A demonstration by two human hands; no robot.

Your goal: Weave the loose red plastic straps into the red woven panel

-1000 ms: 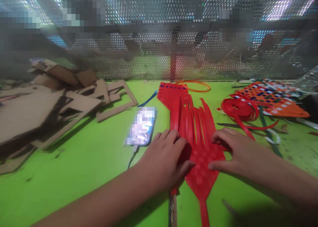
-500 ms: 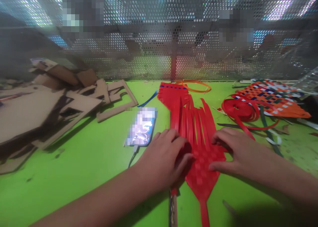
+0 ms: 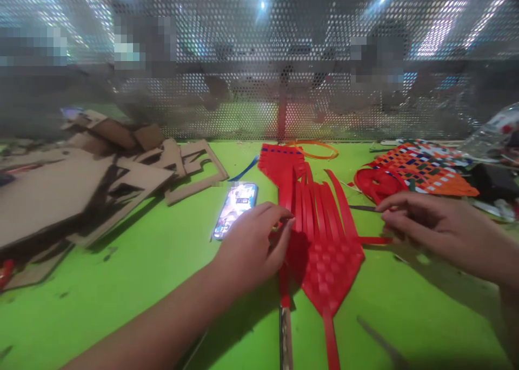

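Observation:
A red woven strip piece (image 3: 330, 262) lies on the green table, its long loose strips fanning away from me and one tail pointing towards me. My left hand (image 3: 259, 243) is over its left side, thumb and fingertips drawn together; what is between them is hidden. From the right edge of the weave a short red strip (image 3: 375, 240) sticks out sideways. Right of it is my right hand (image 3: 430, 224), fingers curled and thumb against them, close to a coil of red strip (image 3: 375, 182). I cannot make out what its fingertips hold.
A lit phone (image 3: 235, 210) lies left of the weave. Cardboard pieces (image 3: 52, 197) pile up at the left. An orange, blue and white woven piece (image 3: 430, 170) and a clear bottle (image 3: 497, 132) are at the right. Perforated metal sheet (image 3: 227, 105) stands along the back.
My right hand has moved right, off the weave, and its fingers have closed. A red strip now sticks out from the weave's right edge. My left hand has shifted slightly left, its fingertips drawn together.

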